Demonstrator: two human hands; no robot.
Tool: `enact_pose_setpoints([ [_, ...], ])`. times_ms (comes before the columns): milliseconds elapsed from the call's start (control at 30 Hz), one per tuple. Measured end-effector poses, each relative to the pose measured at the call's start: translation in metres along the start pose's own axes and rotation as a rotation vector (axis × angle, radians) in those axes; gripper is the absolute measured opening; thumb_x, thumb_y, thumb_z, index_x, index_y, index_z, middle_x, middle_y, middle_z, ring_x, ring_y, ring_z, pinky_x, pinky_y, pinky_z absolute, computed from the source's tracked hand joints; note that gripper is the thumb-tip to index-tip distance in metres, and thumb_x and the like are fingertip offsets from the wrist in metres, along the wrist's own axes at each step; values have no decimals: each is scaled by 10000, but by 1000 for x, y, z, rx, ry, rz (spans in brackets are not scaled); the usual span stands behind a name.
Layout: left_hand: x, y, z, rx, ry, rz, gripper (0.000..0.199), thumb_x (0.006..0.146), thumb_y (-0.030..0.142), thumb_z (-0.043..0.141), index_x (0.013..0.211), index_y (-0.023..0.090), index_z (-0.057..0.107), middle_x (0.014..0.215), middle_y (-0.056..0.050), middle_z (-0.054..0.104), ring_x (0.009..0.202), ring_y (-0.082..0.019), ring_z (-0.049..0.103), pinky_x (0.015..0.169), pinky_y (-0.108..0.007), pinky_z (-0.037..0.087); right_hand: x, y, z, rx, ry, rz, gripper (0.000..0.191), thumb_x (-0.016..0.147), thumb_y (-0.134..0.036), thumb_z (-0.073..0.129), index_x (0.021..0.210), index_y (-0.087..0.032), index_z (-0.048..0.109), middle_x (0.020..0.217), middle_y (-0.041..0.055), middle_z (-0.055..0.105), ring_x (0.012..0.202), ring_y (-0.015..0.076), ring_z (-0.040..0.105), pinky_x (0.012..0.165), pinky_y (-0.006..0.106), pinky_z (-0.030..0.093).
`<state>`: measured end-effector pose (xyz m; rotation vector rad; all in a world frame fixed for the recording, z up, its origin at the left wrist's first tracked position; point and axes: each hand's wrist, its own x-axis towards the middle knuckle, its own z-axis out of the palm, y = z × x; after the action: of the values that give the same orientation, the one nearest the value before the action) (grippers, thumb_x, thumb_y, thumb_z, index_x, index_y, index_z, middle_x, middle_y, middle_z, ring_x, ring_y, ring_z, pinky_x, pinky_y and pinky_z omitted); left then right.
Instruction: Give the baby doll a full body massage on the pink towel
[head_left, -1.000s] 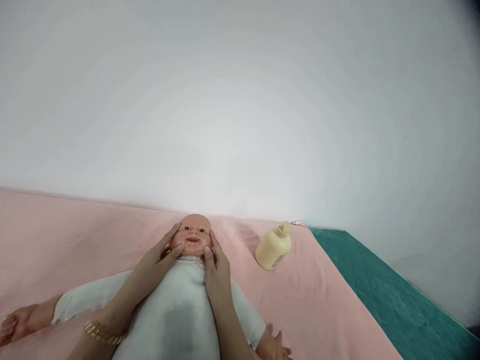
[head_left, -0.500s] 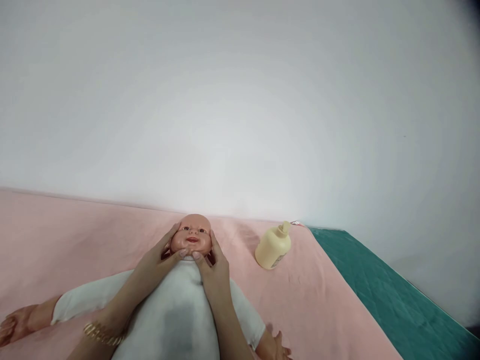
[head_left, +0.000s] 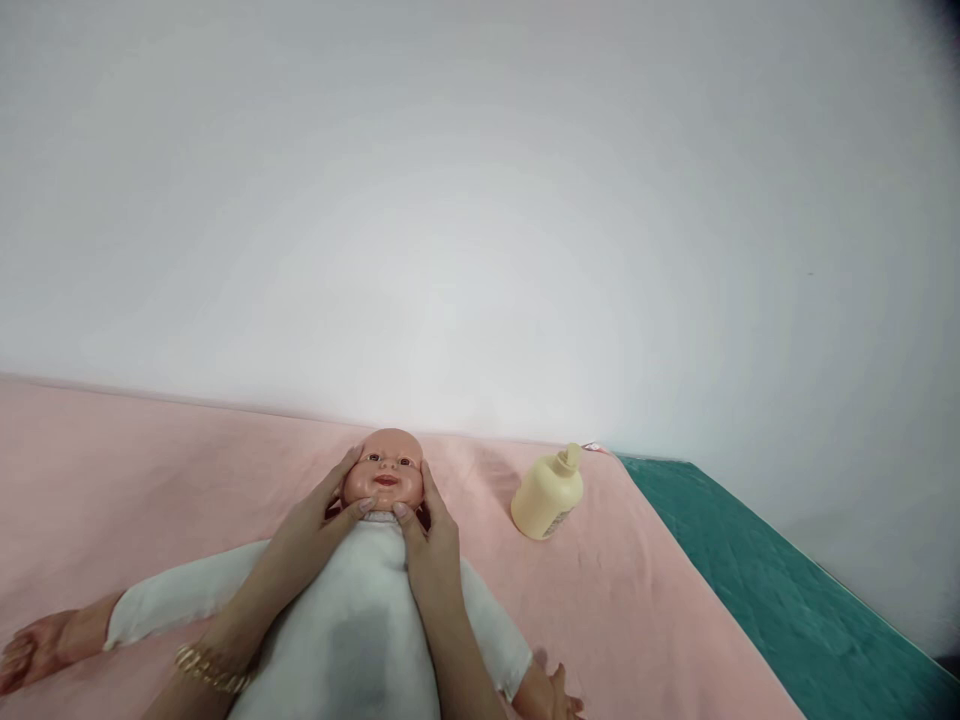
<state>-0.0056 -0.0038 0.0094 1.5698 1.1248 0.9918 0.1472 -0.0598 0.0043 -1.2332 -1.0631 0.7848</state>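
A baby doll (head_left: 386, 480) in a white long-sleeved top lies on its back, face up, its arms spread to both sides. My left hand (head_left: 322, 515) cups the left side of the doll's head, with the thumb on the chin and the fingers along the cheek. On the opposite side, my right hand (head_left: 433, 535) holds the head the same way, its thumb also at the chin. The two thumbs are a little apart. A gold bracelet (head_left: 210, 670) circles my left wrist. The doll's legs are out of view.
A pale yellow pump bottle (head_left: 546, 497) stands upright to the right of the doll's head. Pink cloth (head_left: 637, 600) covers the surface, and a green quilted sheet (head_left: 765, 570) shows at the right. A white wall (head_left: 480, 220) rises behind.
My right thumb has slid slightly outward along the doll's chin, widening the gap between the thumbs. Both hands stay on the head, and the bottle has not moved.
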Motion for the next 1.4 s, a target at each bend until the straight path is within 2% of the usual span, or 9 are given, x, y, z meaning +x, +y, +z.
enact_pose_setpoints([
  [200,-2,6,0,59,-8,-4,894,768,628,501,1497,150,298,1454,-112,456,1316,-294,454,1104,-408,356,1,-3,-3,-90,1,-8,550,895,-335,526,1423,-206,443,1448,12,471,1356,196,420,1142,358,324],
  [467,0,3,-1,132,2,45,842,839,647,373,1493,121,310,1520,-75,350,1409,-251,303,1159,-394,249,3,1,-3,-108,15,-29,519,954,-447,422,1408,-200,466,1430,29,494,1343,196,438,1138,369,331],
  [600,0,2,-2,129,5,28,848,850,665,322,1494,113,307,1527,-76,336,1416,-244,287,1163,-387,236,2,0,-3,-87,7,-11,535,949,-447,438,1416,-186,454,1437,37,486,1348,196,432,1140,362,327],
  [733,-2,2,-2,68,-25,-5,826,836,645,433,1506,185,285,1512,-72,374,1377,-261,369,1143,-395,290,1,-3,-2,-21,-18,20,630,868,-400,597,1435,-185,424,1445,45,475,1332,220,453,1111,360,375],
  [833,-2,-1,-1,15,-46,-11,888,795,633,532,1516,198,248,1473,-117,430,1315,-298,455,1091,-427,374,0,-1,-1,33,-16,32,703,812,-380,676,1442,-212,413,1431,40,496,1296,241,495,1061,366,438],
  [967,0,-4,1,38,-42,-27,955,752,623,605,1519,199,226,1431,-156,476,1262,-323,509,1044,-447,423,1,5,0,30,-22,33,742,778,-358,714,1444,-232,411,1420,31,511,1281,251,508,1039,372,460],
  [1400,0,1,2,109,-12,-13,870,776,588,528,1505,191,267,1434,-123,480,1257,-296,520,1027,-406,440,2,4,0,-15,-15,36,707,797,-315,664,1447,-210,406,1420,32,510,1285,233,506,1062,361,435],
])
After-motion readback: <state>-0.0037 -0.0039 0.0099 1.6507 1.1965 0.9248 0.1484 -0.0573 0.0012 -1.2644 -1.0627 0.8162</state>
